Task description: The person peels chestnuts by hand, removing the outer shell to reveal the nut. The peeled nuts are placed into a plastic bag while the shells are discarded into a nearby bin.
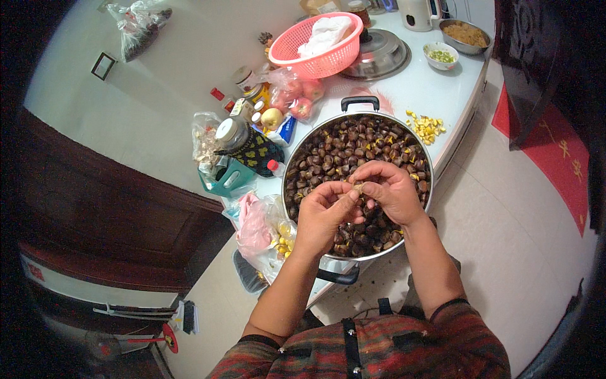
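Observation:
A wide metal pot [430,166] with black handles stands at the table's edge, filled with brown chestnuts [345,147]. Some of their shells are split and show yellow flesh. Above the chestnuts, my left hand [319,215] and my right hand [397,196] meet at the fingertips. They pinch a small tan piece [358,187], which looks like a chestnut or its skin; the fingers partly hide it. Left of the pot, a clear plastic bag [270,258] has peeled yellow chestnuts [284,246] in it. Chopped yellow pieces [427,129] lie right of the pot.
On the table [454,87] are a pink colander [315,66], a metal lid [378,54], a bowl of chopped greens [441,56] and a metal bowl [465,36]. Bagged apples [296,97], a lidded jar [234,134] and a green basket [229,179] crowd the left side.

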{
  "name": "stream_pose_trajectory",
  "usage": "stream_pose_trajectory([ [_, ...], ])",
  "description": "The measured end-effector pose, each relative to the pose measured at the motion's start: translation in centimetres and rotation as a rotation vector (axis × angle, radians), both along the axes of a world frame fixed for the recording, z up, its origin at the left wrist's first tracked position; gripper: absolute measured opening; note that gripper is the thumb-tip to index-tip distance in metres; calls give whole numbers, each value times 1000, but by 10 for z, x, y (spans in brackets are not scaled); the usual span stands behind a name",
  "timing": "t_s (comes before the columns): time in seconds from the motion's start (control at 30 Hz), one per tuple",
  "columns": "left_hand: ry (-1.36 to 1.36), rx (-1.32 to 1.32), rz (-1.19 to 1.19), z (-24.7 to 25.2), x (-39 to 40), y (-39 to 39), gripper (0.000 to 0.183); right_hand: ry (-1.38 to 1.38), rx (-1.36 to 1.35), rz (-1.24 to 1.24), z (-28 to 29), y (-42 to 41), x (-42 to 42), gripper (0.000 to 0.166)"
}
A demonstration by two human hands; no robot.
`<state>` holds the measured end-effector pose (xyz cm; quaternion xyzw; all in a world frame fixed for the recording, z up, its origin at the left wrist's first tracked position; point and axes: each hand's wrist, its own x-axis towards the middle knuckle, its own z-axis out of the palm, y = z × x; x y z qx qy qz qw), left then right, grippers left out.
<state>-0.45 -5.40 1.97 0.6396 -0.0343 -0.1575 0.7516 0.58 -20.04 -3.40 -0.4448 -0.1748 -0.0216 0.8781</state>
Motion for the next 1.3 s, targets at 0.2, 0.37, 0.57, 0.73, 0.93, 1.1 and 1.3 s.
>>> stream_pose_trajectory([
  [0.2, -114, 28, 53, -4, 0, 2, 17, -37, -43, -11, 0, 1, 0, 26],
  [0.37, -273, 196, 91, -2, -7, 2, 17, 85, -49, 79, 2, -3, -3, 28],
  [0.57, -321, 299, 114, 4, -8, 4, 15, 7, -132, 30, 7, -3, -4, 26],
  [0.73, -330, 261, 146, 1, -6, 9, 15, -36, -144, 32, 7, 2, -4, 28],
  [0.93, -657, 652, 127, -2, -4, 16, 15, 117, -184, 83, 13, 2, -10, 28],
  [1.1, -845, 749, 88, 6, -6, 15, 13, 16, -325, 46, 15, -2, -11, 26],
  [1.3, -902, 812, 165, 8, -8, 8, 11, -60, -359, -61, 18, 4, -13, 25],
])
